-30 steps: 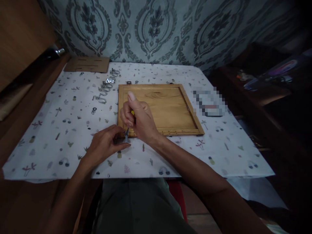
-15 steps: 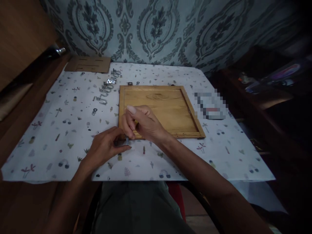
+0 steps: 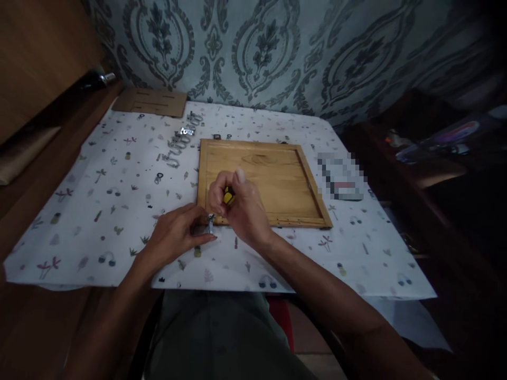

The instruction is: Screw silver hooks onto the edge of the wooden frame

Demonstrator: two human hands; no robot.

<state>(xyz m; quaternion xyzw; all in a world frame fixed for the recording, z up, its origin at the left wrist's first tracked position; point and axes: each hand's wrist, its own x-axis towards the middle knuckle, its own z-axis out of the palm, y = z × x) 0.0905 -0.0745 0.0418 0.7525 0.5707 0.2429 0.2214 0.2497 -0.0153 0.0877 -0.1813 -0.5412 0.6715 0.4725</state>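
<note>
A framed wooden panel [image 3: 261, 179] lies flat on the patterned tablecloth. At its near left corner, my left hand [image 3: 174, 235] pinches a small silver metal hook [image 3: 210, 224] upright against the frame's edge, thumb in front and fingers behind. Just above and to the right, my right hand [image 3: 245, 206] is closed in a fist round a screwdriver [image 3: 228, 196] with a yellow-and-black handle. The fingers hide most of that tool, and its tip cannot be made out.
Several silver metal hooks [image 3: 180, 141] lie in a row left of the panel. Behind them is a piece of cardboard [image 3: 150, 102]. Small dark rings [image 3: 159, 178] sit nearer. A blurred-out packet [image 3: 343, 177] lies to the right, and a patterned wall [image 3: 265, 53] rises behind.
My right hand has turned, its thumb now pointing more upward, and the yellow handle shows more. My left hand stays at the corner with the hook. The whole view has shifted slightly.
</note>
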